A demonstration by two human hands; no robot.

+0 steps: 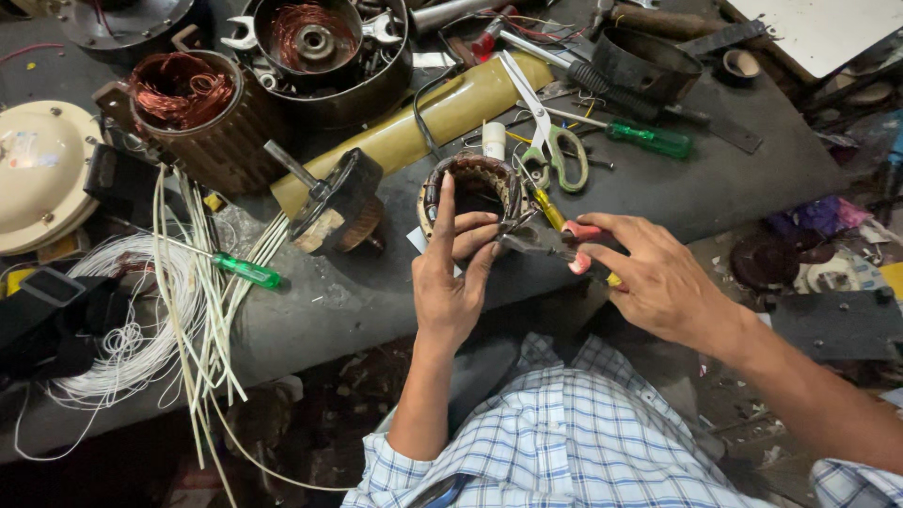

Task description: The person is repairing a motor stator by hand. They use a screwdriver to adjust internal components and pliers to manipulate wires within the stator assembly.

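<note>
We work at a dark, crowded surface (pixel 715 188). Near its front edge sits the small stator ring (pixel 475 193), a round core with brown windings around its inner wall. Our left hand (pixel 451 273) steadies it, index finger upright against the rim and the other fingers curled loosely toward the pliers' tip, clamped on nothing. Our right hand (pixel 658 277) is closed around the red-handled pliers (pixel 555 243), whose nose points at the ring's near rim.

To do this well, we judge the ring must stay pinned so it cannot roll, and the pliers should bite only the one strand, since neighbouring windings look easy to nick.

Around us lie a larger copper-wound stator (pixel 193 108), a round motor housing (pixel 324 52), a cream dome cover (pixel 38 169), a long olive blade (pixel 433 118), a bundle of white wires (pixel 169 301), scissors (pixel 546 132) just behind the ring, and two green screwdrivers (pixel 649 139). The scissors and a yellow-handled tool (pixel 547 209) crowd the ring's far side.
</note>
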